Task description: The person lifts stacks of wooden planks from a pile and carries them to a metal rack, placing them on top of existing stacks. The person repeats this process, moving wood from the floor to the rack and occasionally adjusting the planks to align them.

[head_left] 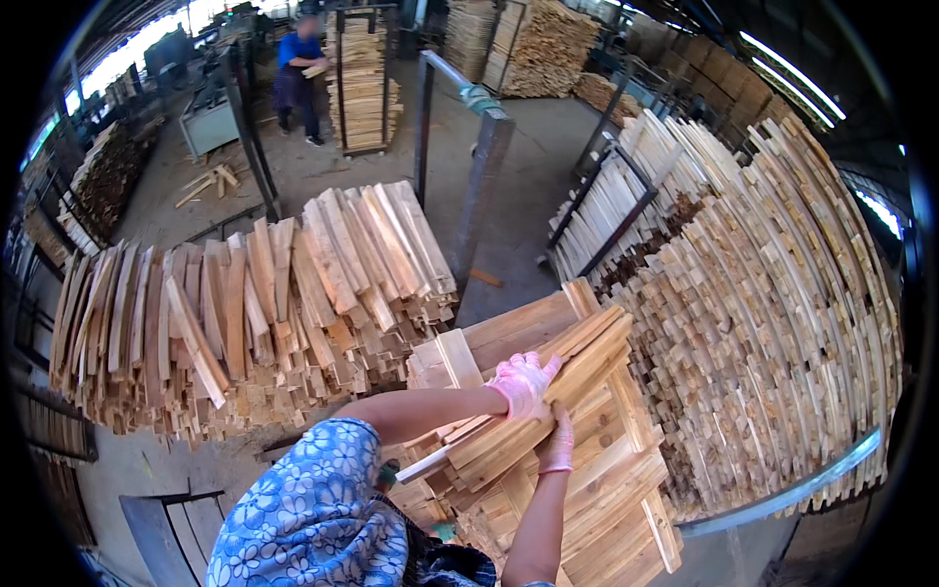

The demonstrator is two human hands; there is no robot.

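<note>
A bundle of long wooden slats (pixel 587 370) lies slantwise before me, over a stack of wooden boards (pixel 599 489). My left hand (pixel 525 383), in a thin pinkish glove, reaches across the top of the bundle with its fingers bent over the slats. From the near side my right hand (pixel 558 445), gloved alike, grips the bundle's lower edge; its thumb shows against the wood and its other fingers are partly hidden. The slats' near-left ends stick out beneath my left forearm. A short pale board (pixel 458 358) lies on the stack just left of my left hand.
A wide pile of loose slats (pixel 245 293) stands left, and a tall curved stack (pixel 763 333) rises close on the right, with a metal bar (pixel 782 489) along its base. Upright metal posts (pixel 479 186) stand ahead. Farther back, a person in blue (pixel 298 78) handles wood beside another stack (pixel 362 88).
</note>
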